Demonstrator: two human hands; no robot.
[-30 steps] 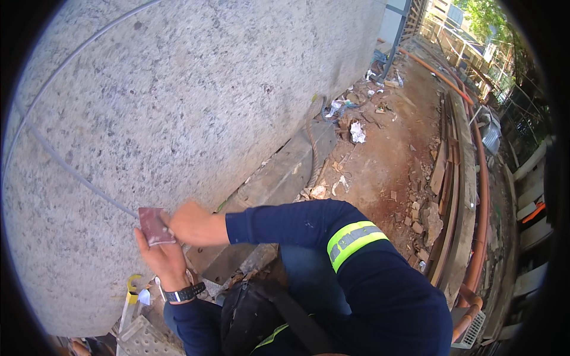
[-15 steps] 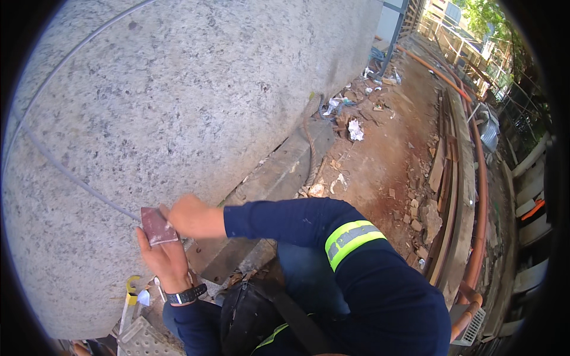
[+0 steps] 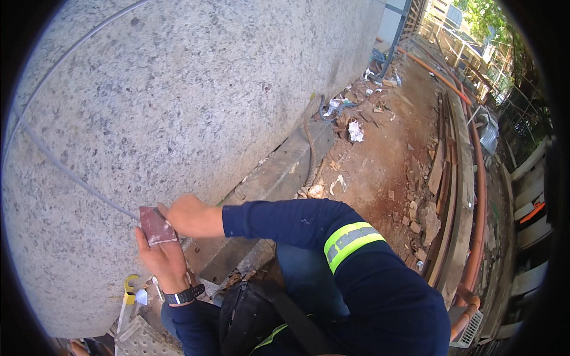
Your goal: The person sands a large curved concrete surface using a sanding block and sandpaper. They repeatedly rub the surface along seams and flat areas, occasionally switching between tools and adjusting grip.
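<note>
At lower left, my left hand (image 3: pixel 166 264) holds a small reddish-brown square sheet (image 3: pixel 155 231), with the thumb raised along its side. My right hand (image 3: pixel 193 215) comes across from the right, fingers curled against the sheet’s upper right part. A thin grey cable (image 3: pixel 77 176) runs down the speckled pale wall (image 3: pixel 178 89) to behind the sheet; whether the fingers also grip it is hidden. A yellow-topped tool (image 3: pixel 129 288) leans below my left hand. A black bag (image 3: pixel 249 308) hangs at my front.
A weathered beam (image 3: pixel 267 172) lies along the wall’s foot, with a rope (image 3: pixel 309 148) on it. The dirt path (image 3: pixel 386 172) carries debris and rubble. Long planks (image 3: pixel 445 166) and orange pipes (image 3: pixel 478 231) line the right side; a perforated panel (image 3: pixel 139 338) sits at bottom left.
My right hand has shifted slightly up and left at the sheet since a second ago. The sheet and my left hand have barely moved.
</note>
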